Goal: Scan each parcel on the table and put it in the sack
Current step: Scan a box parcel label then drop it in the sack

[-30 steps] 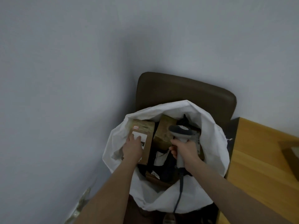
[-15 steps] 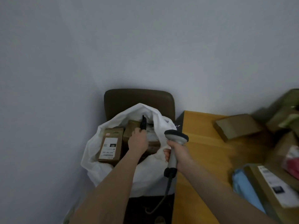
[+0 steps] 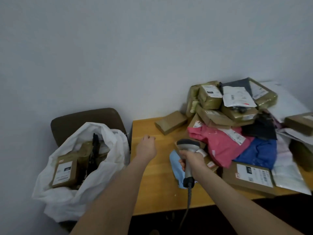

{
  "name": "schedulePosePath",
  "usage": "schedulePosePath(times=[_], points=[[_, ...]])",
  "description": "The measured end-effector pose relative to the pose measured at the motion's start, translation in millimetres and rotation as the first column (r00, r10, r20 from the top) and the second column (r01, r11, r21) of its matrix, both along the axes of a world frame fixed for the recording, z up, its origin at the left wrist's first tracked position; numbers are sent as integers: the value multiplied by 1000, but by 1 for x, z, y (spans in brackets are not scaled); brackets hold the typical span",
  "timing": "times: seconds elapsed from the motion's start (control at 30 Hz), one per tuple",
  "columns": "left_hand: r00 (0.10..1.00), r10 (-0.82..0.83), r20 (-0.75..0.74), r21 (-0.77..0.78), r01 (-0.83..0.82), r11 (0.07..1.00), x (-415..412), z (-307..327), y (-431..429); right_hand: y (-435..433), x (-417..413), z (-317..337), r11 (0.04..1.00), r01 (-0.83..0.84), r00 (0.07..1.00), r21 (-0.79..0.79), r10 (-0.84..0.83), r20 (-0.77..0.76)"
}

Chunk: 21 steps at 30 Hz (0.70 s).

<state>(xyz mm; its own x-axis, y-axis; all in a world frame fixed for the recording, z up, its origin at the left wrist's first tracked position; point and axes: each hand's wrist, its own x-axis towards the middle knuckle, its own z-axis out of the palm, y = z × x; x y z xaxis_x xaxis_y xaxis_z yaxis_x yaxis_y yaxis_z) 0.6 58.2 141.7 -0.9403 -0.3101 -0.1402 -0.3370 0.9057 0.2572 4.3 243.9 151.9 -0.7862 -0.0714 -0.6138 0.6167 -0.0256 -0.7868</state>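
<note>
Left hand: the left hand [image 3: 146,147] hovers over the yellow wooden bench [image 3: 152,184], fingers loosely curled, holding nothing.
Right hand: the right hand [image 3: 191,159] grips the handle of the grey corded barcode scanner [image 3: 188,144], whose head faces the parcels.
Parcel location: the parcels are heaped on the right half of the bench. The small plain brown cardboard box [image 3: 171,122] lies at the heap's left edge, nearest the left hand.
Sack: the white plastic sack [image 3: 76,192] stands open on the brown chair [image 3: 88,121] just beside the bench and already holds boxes.
Small box handling: probably light and stiff. Grasp it across the short sides. No label shows on top, so it likely needs turning.
Pink plastic mailer [image 3: 218,145]: soft and slick, and it will sag. Pinch one edge and support it underneath.
Caution: pulling a lower parcel may topple the stack.
</note>
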Motion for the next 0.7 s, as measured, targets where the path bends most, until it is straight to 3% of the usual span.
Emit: schedulePosePath(times=[0.4,0.53,0.7], points=[[958,-250,-141,78,262,962,-112,50,152,144,-82,57,955,289,939,66,-269,-216],[960,-209,-186,288,257,923,-178,57,188,175,-137,70,928,363,910,81,-335,-243],[995,-56,-80,645,94,758,-257,50,222,200,-203,72,891,451,869,55,-425,-254]])
